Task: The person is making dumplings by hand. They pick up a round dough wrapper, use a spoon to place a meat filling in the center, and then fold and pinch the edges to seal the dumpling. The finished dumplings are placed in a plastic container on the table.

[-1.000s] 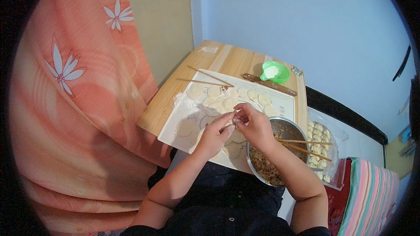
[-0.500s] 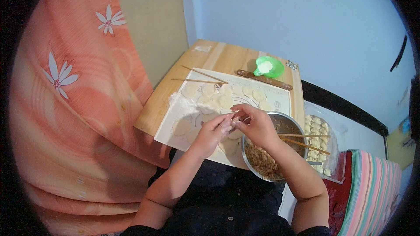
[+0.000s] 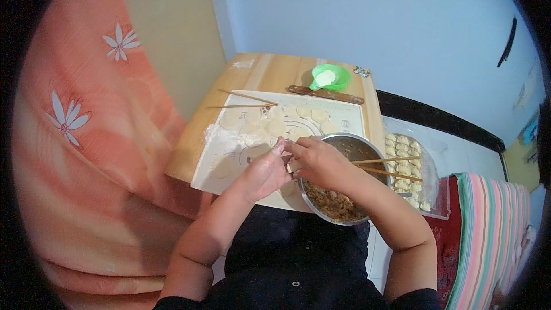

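Over the near edge of the white dough mat [image 3: 202, 181], both my hands are closed on a small pale dumpling [image 3: 294, 165], mostly hidden by the fingers. My left hand [image 3: 266, 173] cups it from the left, thumb pointing up. From the right, my right hand [image 3: 322, 162] grips it, fingers bent over the top. Beneath my right forearm is a steel bowl [image 3: 376, 144] of minced filling [image 3: 336, 204], with a pair of chopsticks [image 3: 396, 161] lying across it. Round dough wrappers [image 3: 255, 132] lie on the floured mat beyond my hands.
At the back of the wooden table [image 3: 189, 158] are a rolling pin [image 3: 326, 95] and a green scoop [image 3: 338, 77] with white flour. Two thin sticks [image 3: 241, 106] rest by the mat's far left corner. Right of the table, a clear tray [image 3: 439, 195] holds rows of dumplings [image 3: 404, 161].
The view has shifted, so the table sits further left and higher. My hands have come slightly closer to my body, and my right fingers now curl over the dumpling.
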A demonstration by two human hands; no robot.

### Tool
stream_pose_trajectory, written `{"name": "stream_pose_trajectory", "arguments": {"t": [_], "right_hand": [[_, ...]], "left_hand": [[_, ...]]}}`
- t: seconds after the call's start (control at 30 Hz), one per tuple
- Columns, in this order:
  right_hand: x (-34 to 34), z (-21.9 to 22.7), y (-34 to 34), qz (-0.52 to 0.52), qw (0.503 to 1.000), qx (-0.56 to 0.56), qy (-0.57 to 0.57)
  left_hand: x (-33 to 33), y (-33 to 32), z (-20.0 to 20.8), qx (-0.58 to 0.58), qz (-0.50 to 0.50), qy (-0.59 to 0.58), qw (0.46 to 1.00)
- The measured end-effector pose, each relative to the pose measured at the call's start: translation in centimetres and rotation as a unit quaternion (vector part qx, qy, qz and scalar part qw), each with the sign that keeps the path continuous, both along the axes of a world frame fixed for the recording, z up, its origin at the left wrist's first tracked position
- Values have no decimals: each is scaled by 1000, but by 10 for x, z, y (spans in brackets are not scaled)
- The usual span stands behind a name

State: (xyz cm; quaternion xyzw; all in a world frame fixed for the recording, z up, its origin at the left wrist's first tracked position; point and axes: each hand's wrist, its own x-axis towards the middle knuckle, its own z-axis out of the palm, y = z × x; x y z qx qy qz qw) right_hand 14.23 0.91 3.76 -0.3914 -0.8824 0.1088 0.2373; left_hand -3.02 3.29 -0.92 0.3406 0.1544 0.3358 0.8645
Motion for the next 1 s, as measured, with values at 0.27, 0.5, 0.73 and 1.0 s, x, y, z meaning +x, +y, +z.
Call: {"name": "stream_pose_trajectory", "arguments": {"t": [0.27,0.5,0.73,1.0], "right_hand": [[40,13,-20,-38,993,-103,45],[136,50,-49,-141,855,-400,297],[295,19,-105,-390,834,-311,237],[404,-132,-145,-497,803,-314,97]], "left_hand": [[22,-15,29,-42,-68,-4,997],[44,-32,43,-10,-83,22,996],[46,-28,26,-20,-2,13,1000],[44,-15,0,-25,69,44,996]]}}
